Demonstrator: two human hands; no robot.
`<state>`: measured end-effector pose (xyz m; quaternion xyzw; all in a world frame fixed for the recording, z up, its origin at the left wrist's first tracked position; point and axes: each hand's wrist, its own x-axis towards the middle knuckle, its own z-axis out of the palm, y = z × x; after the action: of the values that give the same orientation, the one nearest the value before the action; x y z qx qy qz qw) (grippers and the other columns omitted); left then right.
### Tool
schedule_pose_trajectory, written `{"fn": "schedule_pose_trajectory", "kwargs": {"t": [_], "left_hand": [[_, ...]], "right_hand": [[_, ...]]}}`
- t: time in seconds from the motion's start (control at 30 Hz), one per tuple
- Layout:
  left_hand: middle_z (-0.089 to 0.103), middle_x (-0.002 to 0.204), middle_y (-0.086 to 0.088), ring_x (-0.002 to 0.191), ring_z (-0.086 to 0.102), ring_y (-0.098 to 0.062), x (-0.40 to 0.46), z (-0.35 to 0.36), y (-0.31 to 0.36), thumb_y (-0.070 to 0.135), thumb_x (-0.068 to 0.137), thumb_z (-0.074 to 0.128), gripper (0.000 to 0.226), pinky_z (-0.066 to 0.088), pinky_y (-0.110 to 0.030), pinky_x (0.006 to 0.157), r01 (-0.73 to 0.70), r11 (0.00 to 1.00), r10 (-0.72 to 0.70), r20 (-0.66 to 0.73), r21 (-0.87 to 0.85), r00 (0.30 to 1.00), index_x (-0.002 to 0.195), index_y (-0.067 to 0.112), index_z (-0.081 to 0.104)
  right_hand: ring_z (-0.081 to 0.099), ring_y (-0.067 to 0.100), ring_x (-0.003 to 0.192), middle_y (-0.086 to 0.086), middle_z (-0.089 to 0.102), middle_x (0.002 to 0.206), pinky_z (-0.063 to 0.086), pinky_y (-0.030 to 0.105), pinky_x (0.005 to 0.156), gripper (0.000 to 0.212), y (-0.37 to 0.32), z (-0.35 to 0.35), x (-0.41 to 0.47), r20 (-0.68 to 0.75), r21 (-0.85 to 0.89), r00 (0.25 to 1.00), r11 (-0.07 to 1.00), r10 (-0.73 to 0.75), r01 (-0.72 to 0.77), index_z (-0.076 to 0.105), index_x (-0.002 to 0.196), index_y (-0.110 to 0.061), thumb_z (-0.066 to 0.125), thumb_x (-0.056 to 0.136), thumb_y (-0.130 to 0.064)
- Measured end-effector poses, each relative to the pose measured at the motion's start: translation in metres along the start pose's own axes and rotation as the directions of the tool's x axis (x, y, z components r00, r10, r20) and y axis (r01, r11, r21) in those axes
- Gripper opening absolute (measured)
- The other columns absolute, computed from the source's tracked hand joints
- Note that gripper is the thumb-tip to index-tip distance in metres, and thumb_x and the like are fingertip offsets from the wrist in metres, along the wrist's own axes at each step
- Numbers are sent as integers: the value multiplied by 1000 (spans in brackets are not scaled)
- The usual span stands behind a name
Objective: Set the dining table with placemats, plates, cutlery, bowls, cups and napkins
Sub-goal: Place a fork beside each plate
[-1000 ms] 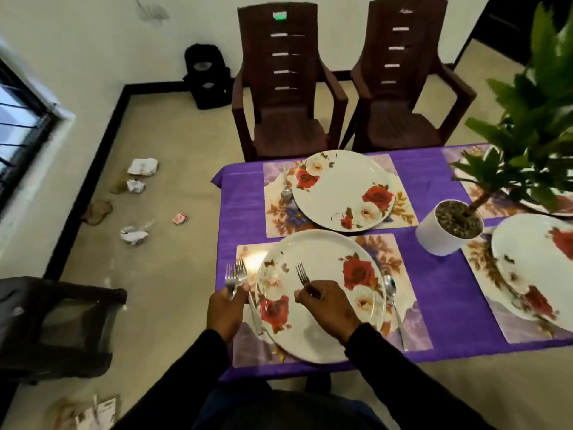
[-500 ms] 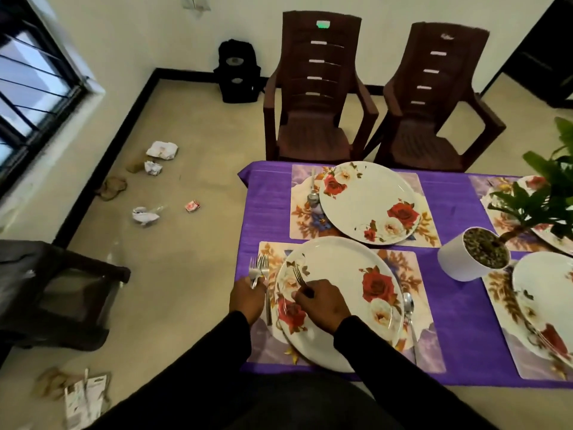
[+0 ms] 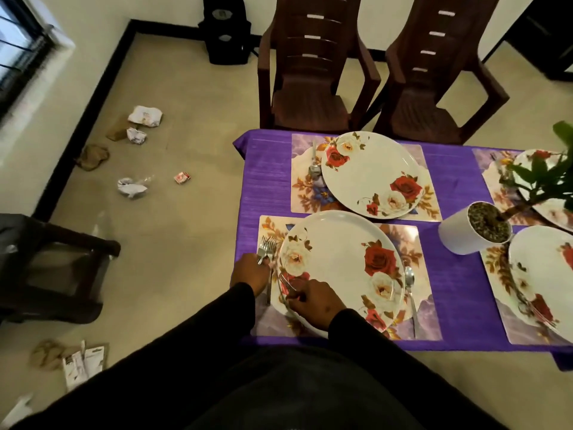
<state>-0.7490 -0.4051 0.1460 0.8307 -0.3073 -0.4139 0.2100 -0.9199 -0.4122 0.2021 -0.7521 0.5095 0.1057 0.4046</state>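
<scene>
A white floral plate [image 3: 338, 262] lies on the near placemat [image 3: 403, 240] on the purple tablecloth [image 3: 266, 184]. My left hand [image 3: 249, 273] grips a bunch of forks [image 3: 266, 246] just left of that plate, tines pointing away. My right hand [image 3: 313, 301] pinches a single fork [image 3: 286, 282] over the plate's near-left rim. A spoon [image 3: 410, 282] lies to the right of the plate. A second floral plate [image 3: 370, 173] sits on the far placemat [image 3: 302, 187] with a spoon [image 3: 314, 167] on its left.
A white pot with a green plant [image 3: 474, 226] stands right of centre. Two more plates on mats [image 3: 541, 265] lie at the right. Two brown chairs [image 3: 310, 72] stand behind the table. A dark stool [image 3: 46, 262] and crumpled paper [image 3: 131, 187] are on the floor at left.
My right hand has drawn the single fork back and left, from the plate's middle toward its near-left rim. The left hand keeps its forks beside the plate. The view shifted left.
</scene>
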Motion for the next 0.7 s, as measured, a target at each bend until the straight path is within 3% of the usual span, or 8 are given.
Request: {"fn": "schedule_pose_trajectory", "kwargs": {"t": [0.17,0.33,0.43,0.7], "left_hand": [[70,114,-16,103,64,-35,-3,-3,-9,30,98,55,30,42,-29,76,-5,995,8,-39,98,999,111,7,69],[70,96,-8,78,59,-23,-5,-8,-17,28,92,65,22,44,-28,70,2,994,3,-46,106,999,103,9,70],[71,97,-8,74,58,-19,-5,-7,-23,30,92,67,22,44,-27,67,-4,995,8,-46,98,999,100,10,69],[71,113,-5,89,66,-21,-18,-2,-28,44,89,71,42,53,-32,80,-71,973,80,-32,217,996,120,16,67]], "right_hand": [[65,23,103,5,69,119,45,25,84,28,-9,2,7,17,-28,1000,999,-24,25,73,115,-18,62,94,-35],[64,23,105,4,68,123,45,26,88,32,-12,5,8,-17,-50,1000,999,-20,20,69,123,-19,57,99,-36],[64,24,99,5,69,117,50,29,86,31,-13,11,7,-70,-59,998,998,-10,6,71,118,-19,55,99,-37],[65,21,97,2,69,116,52,30,88,31,-13,20,6,-108,-156,994,988,-14,-3,69,118,-23,55,98,-41]]}}
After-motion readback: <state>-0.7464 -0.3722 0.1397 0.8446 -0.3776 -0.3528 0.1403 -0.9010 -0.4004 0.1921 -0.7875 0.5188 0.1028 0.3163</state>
